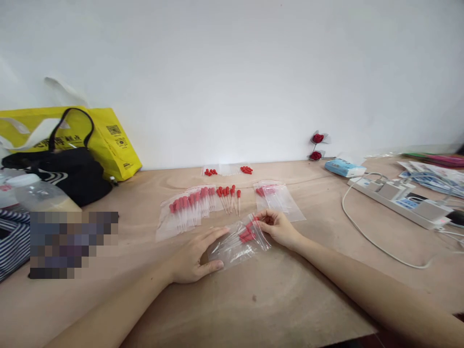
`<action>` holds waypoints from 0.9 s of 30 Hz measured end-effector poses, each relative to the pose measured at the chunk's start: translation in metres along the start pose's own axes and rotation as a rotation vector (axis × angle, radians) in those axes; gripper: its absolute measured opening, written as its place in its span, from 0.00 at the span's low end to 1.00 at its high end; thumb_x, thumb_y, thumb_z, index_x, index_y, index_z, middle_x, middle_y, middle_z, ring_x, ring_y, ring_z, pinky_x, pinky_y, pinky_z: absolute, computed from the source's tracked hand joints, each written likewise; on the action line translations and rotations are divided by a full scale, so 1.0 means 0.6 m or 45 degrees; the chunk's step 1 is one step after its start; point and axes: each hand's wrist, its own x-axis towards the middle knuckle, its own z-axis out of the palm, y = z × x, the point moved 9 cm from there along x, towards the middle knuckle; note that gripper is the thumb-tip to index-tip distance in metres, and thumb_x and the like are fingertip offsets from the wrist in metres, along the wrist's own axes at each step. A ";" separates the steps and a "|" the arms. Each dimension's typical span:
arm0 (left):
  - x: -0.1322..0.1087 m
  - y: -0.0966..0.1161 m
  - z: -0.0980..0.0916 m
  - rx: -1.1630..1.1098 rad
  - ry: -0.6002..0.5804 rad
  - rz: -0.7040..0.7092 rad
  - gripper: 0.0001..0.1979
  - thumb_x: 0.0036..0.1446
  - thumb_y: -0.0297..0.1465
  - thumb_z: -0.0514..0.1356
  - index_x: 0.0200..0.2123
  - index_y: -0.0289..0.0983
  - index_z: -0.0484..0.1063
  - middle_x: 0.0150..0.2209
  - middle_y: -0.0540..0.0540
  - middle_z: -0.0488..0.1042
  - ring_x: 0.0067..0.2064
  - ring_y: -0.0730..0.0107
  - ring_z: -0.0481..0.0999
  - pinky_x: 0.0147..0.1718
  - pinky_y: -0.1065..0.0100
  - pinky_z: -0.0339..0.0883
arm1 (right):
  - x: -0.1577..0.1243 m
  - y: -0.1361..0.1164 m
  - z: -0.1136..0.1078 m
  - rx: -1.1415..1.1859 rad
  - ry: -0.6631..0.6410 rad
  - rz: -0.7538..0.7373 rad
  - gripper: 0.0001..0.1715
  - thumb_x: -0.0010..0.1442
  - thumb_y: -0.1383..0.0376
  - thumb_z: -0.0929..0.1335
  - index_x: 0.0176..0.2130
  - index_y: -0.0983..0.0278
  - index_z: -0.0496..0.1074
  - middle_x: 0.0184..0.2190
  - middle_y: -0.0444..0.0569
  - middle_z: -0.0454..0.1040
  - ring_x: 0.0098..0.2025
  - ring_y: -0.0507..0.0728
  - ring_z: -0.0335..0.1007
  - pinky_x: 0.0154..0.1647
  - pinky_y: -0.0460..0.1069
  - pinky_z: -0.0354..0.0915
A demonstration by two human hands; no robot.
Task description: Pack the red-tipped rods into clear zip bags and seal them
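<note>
A clear zip bag lies on the table in front of me, with several red-bulbed droppers inside, bulbs toward its right end. My right hand pinches the bag's right end near the zip strip, thumb and fingers closed. At the bag's left end, my left hand lies with thumb and fingers spread apart, touching its edge. Behind it lies a row of filled dropper bags. Several loose droppers lie just right of that row. Another stack of clear bags with red bulbs inside sits beyond my right hand.
Red bulbs lie near the wall. A tissue pack and a power strip with a trailing white cable are at right, near artificial roses. At left stand a yellow bag, a black bag and a bottle.
</note>
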 end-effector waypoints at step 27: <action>0.002 0.003 0.010 -0.022 -0.142 0.042 0.31 0.56 0.42 0.53 0.60 0.45 0.44 0.60 0.44 0.52 0.59 0.53 0.53 0.54 0.51 0.52 | 0.170 -0.041 0.047 -1.059 0.272 0.186 0.18 0.52 0.54 0.66 0.30 0.68 0.71 0.32 0.53 0.72 0.39 0.61 0.67 0.37 0.54 0.61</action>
